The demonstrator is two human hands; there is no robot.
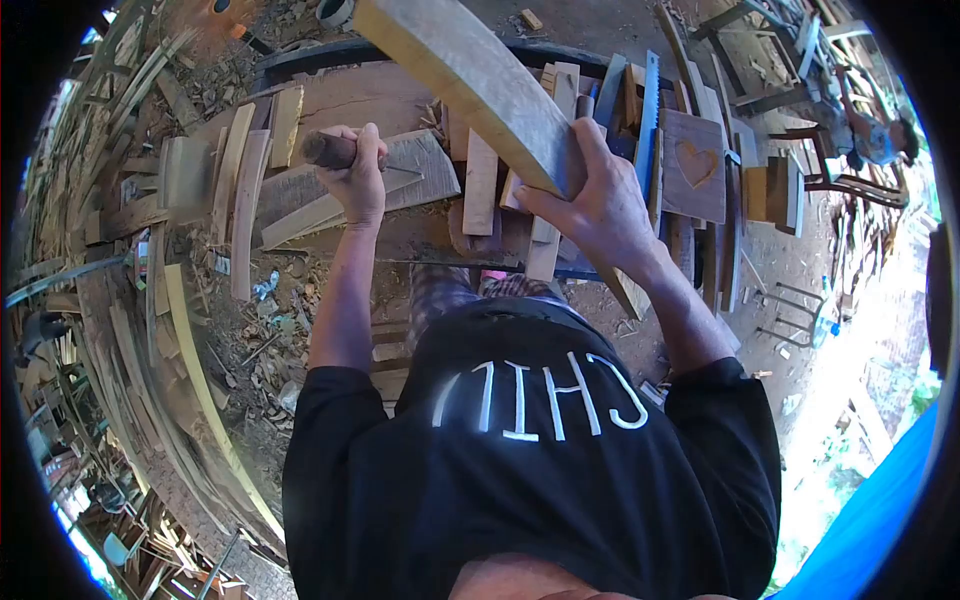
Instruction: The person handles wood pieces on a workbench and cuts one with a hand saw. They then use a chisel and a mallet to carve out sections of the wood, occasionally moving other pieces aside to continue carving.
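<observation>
My right hand (592, 208) grips a long, curved pale plank (478, 78), which rises tilted toward the top of the view. The plank's lower end is hidden behind the hand. My left hand (357, 178) is closed around the dark round wooden handle of a tool (326, 149). The tool's working end is hidden by the hand. It hovers over flat boards (420, 170) lying on a rough workbench (410, 240). The two hands are about a plank's width apart.
Short wooden slats (480, 180) and a blue saw (648, 110) lie on the bench beside a board carved with a heart (693, 165). Offcuts and shavings (250, 300) cover the ground at left. Another person (880, 135) stands by chair frames at the far right.
</observation>
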